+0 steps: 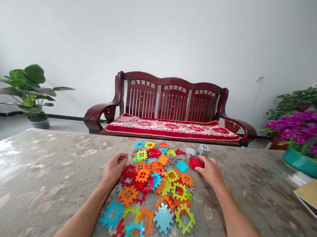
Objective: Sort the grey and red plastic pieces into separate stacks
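Observation:
Across the middle of the table spreads a pile of flat plastic building tiles with notched edges, such as an orange window tile [128, 195], a blue tile [113, 214] and a yellow-green frame tile [185, 218]. My right hand [211, 170] pinches a red tile [194, 163] at the pile's far right, thumb in front and fingers behind. Just beyond it sit a grey tile piece [190, 152] and a grey block of joined tiles [204, 150]. My left hand [115, 167] rests at the pile's left edge with curled fingers; nothing shows in them.
A patterned cover lies over the table [49, 183]. Behind stands a dark wooden bench [173, 98] with a red mat. Purple flowers in a teal pot [303, 163] and a box [312, 197] are at the right. A small grey piece [245, 149] lies near the far edge.

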Demonstrator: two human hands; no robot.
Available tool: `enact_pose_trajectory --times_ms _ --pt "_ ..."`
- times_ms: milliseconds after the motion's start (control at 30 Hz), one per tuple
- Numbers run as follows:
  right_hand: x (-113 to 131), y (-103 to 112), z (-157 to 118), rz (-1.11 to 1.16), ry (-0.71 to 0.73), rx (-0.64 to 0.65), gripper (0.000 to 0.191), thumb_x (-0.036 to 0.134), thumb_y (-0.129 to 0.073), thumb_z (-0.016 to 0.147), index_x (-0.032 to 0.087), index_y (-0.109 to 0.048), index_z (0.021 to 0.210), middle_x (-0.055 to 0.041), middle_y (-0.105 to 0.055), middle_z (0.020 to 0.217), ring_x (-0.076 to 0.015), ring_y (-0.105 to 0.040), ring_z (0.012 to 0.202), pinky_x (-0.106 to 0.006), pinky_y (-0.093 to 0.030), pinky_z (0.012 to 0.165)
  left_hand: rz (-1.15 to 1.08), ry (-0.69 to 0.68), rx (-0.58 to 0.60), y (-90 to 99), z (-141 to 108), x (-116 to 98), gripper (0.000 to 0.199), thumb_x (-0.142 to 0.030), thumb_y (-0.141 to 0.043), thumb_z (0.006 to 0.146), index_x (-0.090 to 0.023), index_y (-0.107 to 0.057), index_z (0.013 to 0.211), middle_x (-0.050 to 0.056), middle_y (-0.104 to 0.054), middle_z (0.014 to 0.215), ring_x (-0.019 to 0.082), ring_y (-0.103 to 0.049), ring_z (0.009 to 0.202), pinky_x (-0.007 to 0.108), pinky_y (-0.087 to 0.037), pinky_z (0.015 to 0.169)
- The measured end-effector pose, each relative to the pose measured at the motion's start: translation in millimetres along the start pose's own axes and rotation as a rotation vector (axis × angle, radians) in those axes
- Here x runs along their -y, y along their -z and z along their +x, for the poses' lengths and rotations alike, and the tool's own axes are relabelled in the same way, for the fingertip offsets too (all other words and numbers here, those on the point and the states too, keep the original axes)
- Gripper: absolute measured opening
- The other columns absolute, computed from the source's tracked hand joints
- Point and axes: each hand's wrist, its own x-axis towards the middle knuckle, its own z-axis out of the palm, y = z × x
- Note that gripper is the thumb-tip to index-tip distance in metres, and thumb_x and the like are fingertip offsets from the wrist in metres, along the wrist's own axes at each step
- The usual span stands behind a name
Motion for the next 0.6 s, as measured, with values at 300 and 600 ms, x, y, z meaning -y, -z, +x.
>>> enact_pose_trajectory --times_ms 300,600 --pt "-2.2 -4.7 -0.1 0.042 0.051 -0.078 0.043 0.034 -0.067 0.077 0.025 -0.065 0.119 -0.0076 -0.07 0.115 -0.0279 -0.059 0.105 -0.04 -0.042 0.089 0.038 -0.081 0.025 -0.7 -3.1 -3.9 0.029 -0.043 -0.058 0.072 -0.02 -0.069 0.085 0.001 -0.072 0.075 0.02 -0.066 0.069 0.028 -0.049 0.066" --pt "63.2 8.7 -17.0 0.367 0.255 -0.09 0.023 0.027 -0.063 0.081 0.024 -0.07 0.103 -0.0042 -0.072 0.106 -0.0243 -0.059 0.103 -0.039 -0.043 0.093 0.054 -0.186 0.224 -5.4 -5.8 -1.5 0.026 -0.043 -0.056 0.078 -0.019 -0.068 0.076 0.0 -0.07 0.072 0.018 -0.064 0.07 0.024 -0.046 0.064"
